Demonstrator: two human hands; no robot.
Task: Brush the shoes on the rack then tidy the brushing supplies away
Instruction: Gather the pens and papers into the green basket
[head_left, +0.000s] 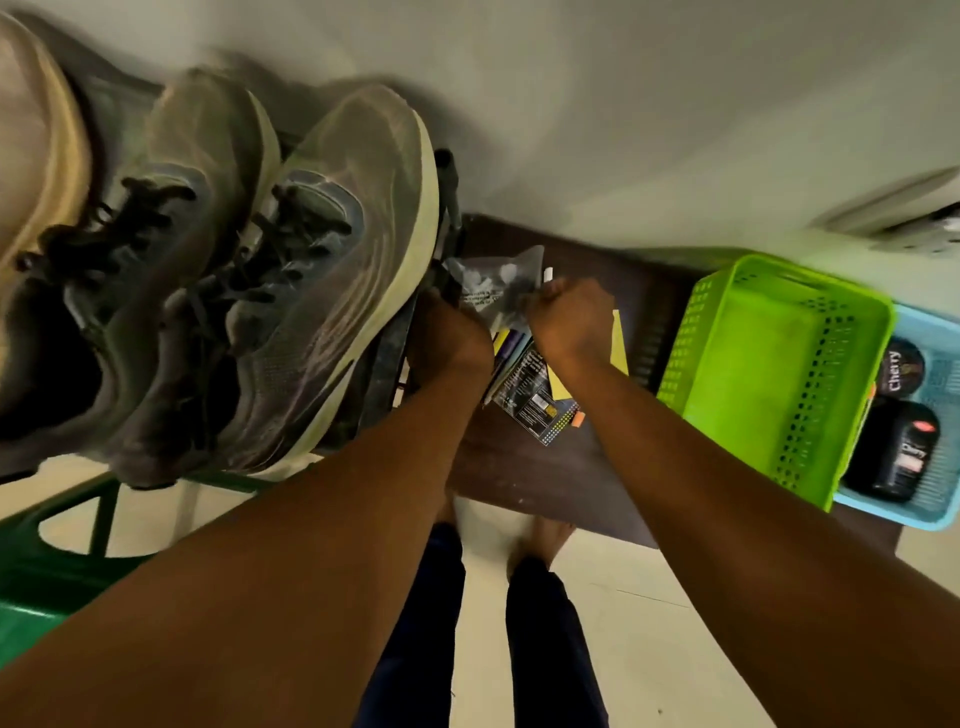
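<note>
Two grey sneakers (311, 280) with pale soles and dark laces stand on the green rack (62, 561) at the left, beside a tan shoe (31, 156). On the dark wooden table (524, 467) lies a clear plastic bag (498, 280) over several packets and pens (524, 384). My left hand (449, 338) grips the bag's left edge, close to the rack's end. My right hand (571, 317) is curled in a fist and pinches the bag's right edge. Part of the bag and the fingertips are hidden behind both hands.
A bright green plastic basket (769, 379) stands on the table to the right, nothing visible inside. Behind it a light blue basket (924, 499) holds a polish tin and a black polish bottle (904, 452). A pale wall runs behind; my feet stand on the tiled floor below.
</note>
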